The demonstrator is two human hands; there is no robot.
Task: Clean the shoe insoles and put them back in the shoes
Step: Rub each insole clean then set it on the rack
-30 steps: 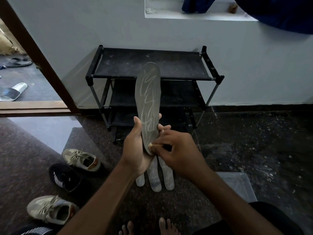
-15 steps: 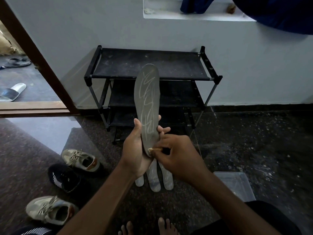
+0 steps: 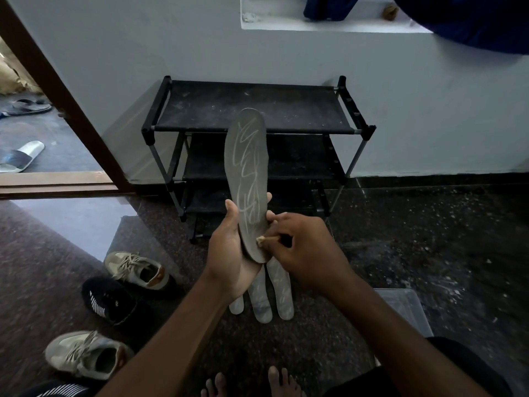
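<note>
The insole stands nearly upright in front of the person, heel end down in the left hand, toe end up and away, overlapping the rack in this view; its long axis runs from the palm straight away from the body, leaning a little left at the top. The left thumb lies along its left edge and the fingers curl round from behind, so the heel is clasped firmly.

The right hand comes in from the right and pinches a thin stick; its pale tip touches the insole's face low down, near the right edge, just above the heel. Almost the whole length of the insole therefore lies above and beyond the tip; any further stroke would probably have to travel up along that axis, away from the body, and the right hand is the nearer one for it.

Loose insoles lie on the floor under the hands; the shoes sit well to the left.
</note>
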